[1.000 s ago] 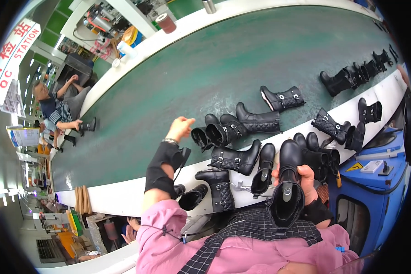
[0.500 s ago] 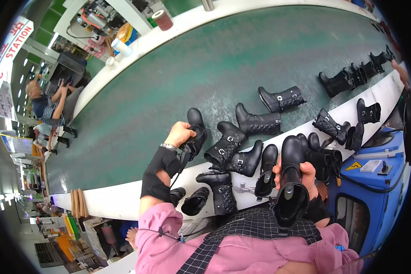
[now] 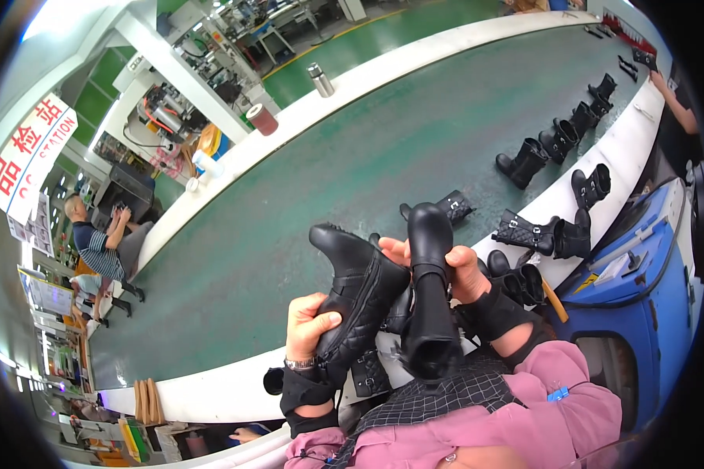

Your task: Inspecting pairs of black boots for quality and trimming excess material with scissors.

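My left hand (image 3: 309,324) is wrapped round the quilted shaft of a black boot (image 3: 360,285), its toe up and tilted to the left. The thumb presses near the zip side. Beside it, my right hand (image 3: 463,273) grips a second black boot (image 3: 430,262) around the strap at its ankle. That boot stands toe up, and its dark shaft opening faces down toward my checked apron. The two boots are held close side by side above the near edge of the belt. Behind them, more black boots are partly hidden, among them a quilted one (image 3: 370,374).
A green conveyor belt (image 3: 274,195) with a white rim (image 3: 203,404) runs across. Several buckled boots (image 3: 524,162) lie along it at right. A blue machine (image 3: 641,273) stands near right. A flask (image 3: 319,80) sits on the far rim. Co-workers (image 3: 102,250) sit at left.
My left hand has lifted its boot off the belt and brought it nearer, beside the right one. The right boot has moved up and left. The view has shifted, and boots at right sit nearer.
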Demonstrator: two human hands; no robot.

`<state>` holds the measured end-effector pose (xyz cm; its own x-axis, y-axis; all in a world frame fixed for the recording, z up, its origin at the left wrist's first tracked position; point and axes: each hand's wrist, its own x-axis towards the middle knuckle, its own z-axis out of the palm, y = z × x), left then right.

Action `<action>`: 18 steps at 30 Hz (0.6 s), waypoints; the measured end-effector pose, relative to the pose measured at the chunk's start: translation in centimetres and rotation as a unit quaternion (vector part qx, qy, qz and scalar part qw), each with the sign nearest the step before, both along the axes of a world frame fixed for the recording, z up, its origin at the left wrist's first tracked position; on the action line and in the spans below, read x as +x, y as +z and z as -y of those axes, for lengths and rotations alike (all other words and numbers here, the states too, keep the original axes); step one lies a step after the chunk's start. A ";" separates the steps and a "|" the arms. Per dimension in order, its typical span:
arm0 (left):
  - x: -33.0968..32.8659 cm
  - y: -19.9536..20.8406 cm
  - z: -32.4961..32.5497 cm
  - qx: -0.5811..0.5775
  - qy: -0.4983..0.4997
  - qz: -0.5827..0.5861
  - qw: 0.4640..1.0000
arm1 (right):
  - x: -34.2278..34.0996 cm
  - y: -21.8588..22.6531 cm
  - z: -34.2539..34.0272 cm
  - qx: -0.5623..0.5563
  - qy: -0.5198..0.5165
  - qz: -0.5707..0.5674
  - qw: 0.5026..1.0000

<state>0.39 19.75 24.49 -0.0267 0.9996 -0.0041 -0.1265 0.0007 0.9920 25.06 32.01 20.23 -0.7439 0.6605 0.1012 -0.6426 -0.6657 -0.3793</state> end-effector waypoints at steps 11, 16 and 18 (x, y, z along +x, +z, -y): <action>4.8 4.5 3.0 -0.075 -0.107 -0.157 0.979 | 3.4 -3.5 0.2 0.064 0.130 -0.020 0.989; 6.5 2.0 1.8 0.131 -0.043 -0.007 0.990 | 1.7 -6.4 0.9 0.002 0.153 -0.149 0.977; 6.9 -0.5 0.0 0.166 0.172 0.016 0.971 | 1.0 -7.4 1.5 -0.032 0.161 -0.205 0.965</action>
<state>7.33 19.76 23.99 -0.3647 0.8779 0.3101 -0.0931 -0.3658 0.9260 26.02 30.50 12.86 -0.8175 0.4168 0.3974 -0.4863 -0.8693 -0.0885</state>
